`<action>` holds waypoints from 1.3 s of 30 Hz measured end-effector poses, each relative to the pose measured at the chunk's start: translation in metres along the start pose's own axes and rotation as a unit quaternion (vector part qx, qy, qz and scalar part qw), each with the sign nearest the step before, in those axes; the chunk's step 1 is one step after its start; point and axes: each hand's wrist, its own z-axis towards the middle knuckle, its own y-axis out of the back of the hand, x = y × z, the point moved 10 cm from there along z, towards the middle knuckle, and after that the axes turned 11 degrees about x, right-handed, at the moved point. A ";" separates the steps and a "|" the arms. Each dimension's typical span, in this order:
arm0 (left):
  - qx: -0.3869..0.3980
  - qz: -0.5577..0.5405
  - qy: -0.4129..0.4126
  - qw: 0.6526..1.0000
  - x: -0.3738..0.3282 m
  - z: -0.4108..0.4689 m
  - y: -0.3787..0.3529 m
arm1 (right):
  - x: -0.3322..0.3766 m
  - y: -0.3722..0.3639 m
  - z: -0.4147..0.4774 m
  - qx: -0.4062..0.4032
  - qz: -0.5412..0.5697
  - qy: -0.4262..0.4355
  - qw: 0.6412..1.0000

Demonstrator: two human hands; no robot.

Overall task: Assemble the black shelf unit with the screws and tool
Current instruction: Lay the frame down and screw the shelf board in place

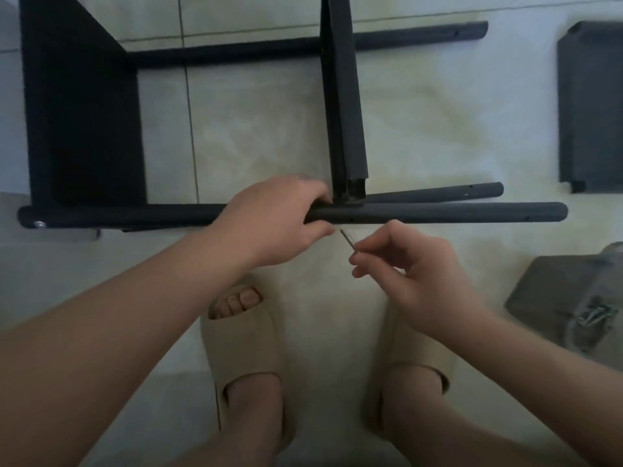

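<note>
Presently we find the black shelf unit lying part-built on the tiled floor, directly ahead of the person's feet. Its broad left panel joins a far tube and a near tube, both running left to right. A narrower middle panel stands on edge between them, its near end resting against the near tube. A third tube lies just behind the near one, angled slightly away to the right. We note a bright screw head seated at the left end of the near tube.

The left hand grips the near tube just where the middle panel meets it, fingers curled over the top and thumb underneath. The right hand pinches a single screw between thumb and fingertips, the remaining fingers loosely curled. The screw's tip points up and left toward the tube, close to it but apart, just beside the left thumb.

At the right edge we record a spare dark panel lying flat, well apart from the unit. Nearer the person on the right sits a grey package with small metal parts on it; we cannot tell what kind, the picture being blurred. The person wears beige slippers
</note>
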 end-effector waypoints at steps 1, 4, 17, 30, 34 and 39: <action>-0.004 -0.009 -0.007 1.000 -0.002 -0.004 0.001 | 0.003 0.002 -0.002 -0.010 0.001 0.013 1.000; -0.017 -0.039 -0.029 0.999 -0.007 -0.016 0.007 | 0.013 0.010 -0.008 -0.037 -0.004 0.047 0.998; -0.048 -0.089 -0.033 0.994 -0.007 -0.027 0.018 | 0.032 0.018 -0.010 -0.047 -0.071 0.095 0.992; 0.028 -0.097 -0.036 0.994 -0.011 -0.026 0.012 | 0.034 0.014 0.001 -0.057 -0.077 0.047 0.994; 0.074 -0.116 -0.040 0.990 -0.014 -0.022 0.010 | 0.039 0.014 0.001 -0.057 -0.103 0.059 0.991; 0.096 -0.137 -0.055 0.984 -0.016 -0.017 0.007 | 0.036 0.014 0.003 -0.054 -0.098 0.046 0.993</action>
